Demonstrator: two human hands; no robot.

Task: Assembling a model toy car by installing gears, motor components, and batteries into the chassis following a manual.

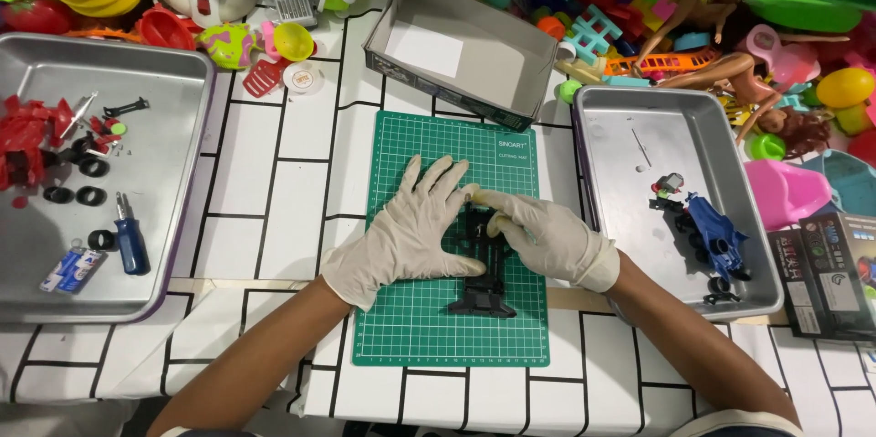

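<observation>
Chassis [481, 286]: black toy car frame, lying on mat [411, 327], its front end under our fingers, its rear end showing just below them. Left hand [406, 236]: fingers spread flat, palm pressing the frame down. Right hand [547, 234]: fingers curled narrow, pinching a part at the frame's top; which part, we cannot tell. Handling note: we judge steady downward pressure and a light pinch best.

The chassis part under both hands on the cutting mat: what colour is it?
Black chassis part; the head view shows it best.
</observation>
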